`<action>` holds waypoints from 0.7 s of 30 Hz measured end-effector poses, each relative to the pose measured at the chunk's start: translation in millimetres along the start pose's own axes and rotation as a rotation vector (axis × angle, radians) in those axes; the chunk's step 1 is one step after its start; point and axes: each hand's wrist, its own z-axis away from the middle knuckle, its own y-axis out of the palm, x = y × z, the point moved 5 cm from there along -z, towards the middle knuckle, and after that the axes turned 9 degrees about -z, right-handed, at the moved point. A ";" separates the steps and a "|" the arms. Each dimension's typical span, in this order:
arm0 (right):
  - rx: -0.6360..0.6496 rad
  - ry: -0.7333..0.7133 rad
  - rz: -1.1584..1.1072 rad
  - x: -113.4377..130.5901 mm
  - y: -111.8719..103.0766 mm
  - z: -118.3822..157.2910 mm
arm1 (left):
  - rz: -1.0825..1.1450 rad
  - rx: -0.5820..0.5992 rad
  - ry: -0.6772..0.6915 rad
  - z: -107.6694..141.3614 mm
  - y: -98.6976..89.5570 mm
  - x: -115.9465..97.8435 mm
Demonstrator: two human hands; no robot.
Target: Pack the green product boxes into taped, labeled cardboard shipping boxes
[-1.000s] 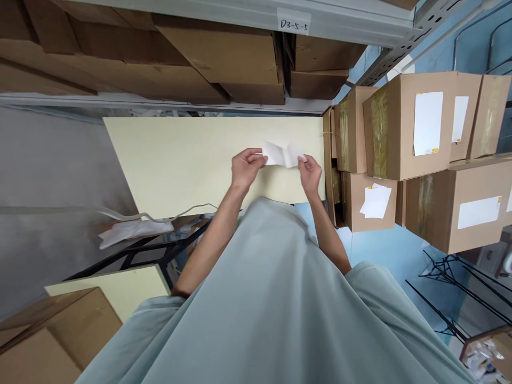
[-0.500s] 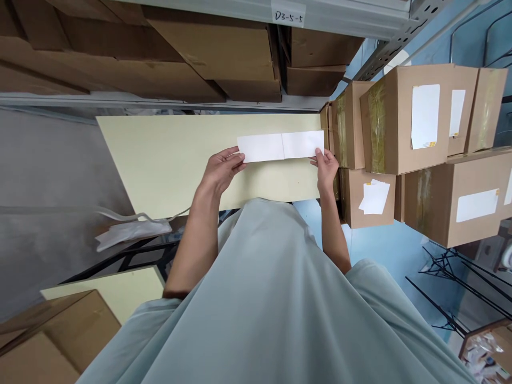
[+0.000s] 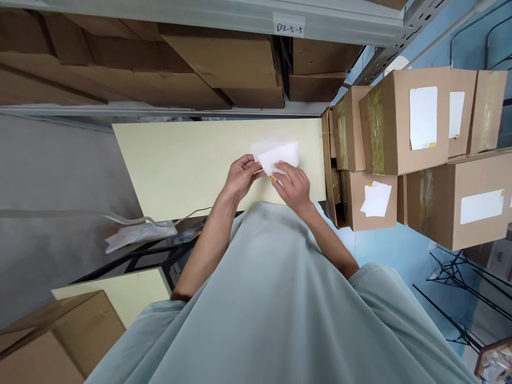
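Observation:
A strip of white paper (image 3: 280,154), doubled over on itself, is held above the pale yellow tabletop (image 3: 192,165). My left hand (image 3: 242,176) pinches the strip's left end between thumb and fingers. My right hand (image 3: 294,186) grips the folded-over end at the lower edge, close to the left fingers. A small yellow mark shows beside the right fingertips. The upper layer of the paper is slightly blurred, and the side facing down is hidden.
Stacked cardboard boxes (image 3: 426,122) with white labels stand right of the table. A metal shelf beam (image 3: 224,16) marked D3-5-5 runs above more cartons (image 3: 228,58). At lower left are a carton (image 3: 88,330), a white packet (image 3: 140,233) and a cable.
The paper was stretched out flat between both hands. My right hand has swung left, folding its end over toward my left hand, which has shifted slightly right.

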 end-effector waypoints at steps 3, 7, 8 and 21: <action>0.112 -0.038 0.016 5.1 17.5 6.0 | 0.049 0.110 -0.009 5.0 12.6 1.9; -0.057 0.182 -0.090 -21.5 -4.5 7.3 | 0.069 0.144 -0.040 4.5 13.9 7.5; -0.145 0.282 -0.158 -34.1 -14.6 7.9 | 0.068 0.145 -0.058 3.3 13.6 9.7; -0.365 0.778 -0.475 -154.1 -41.7 -40.9 | 0.000 0.029 -0.076 -4.7 21.1 1.6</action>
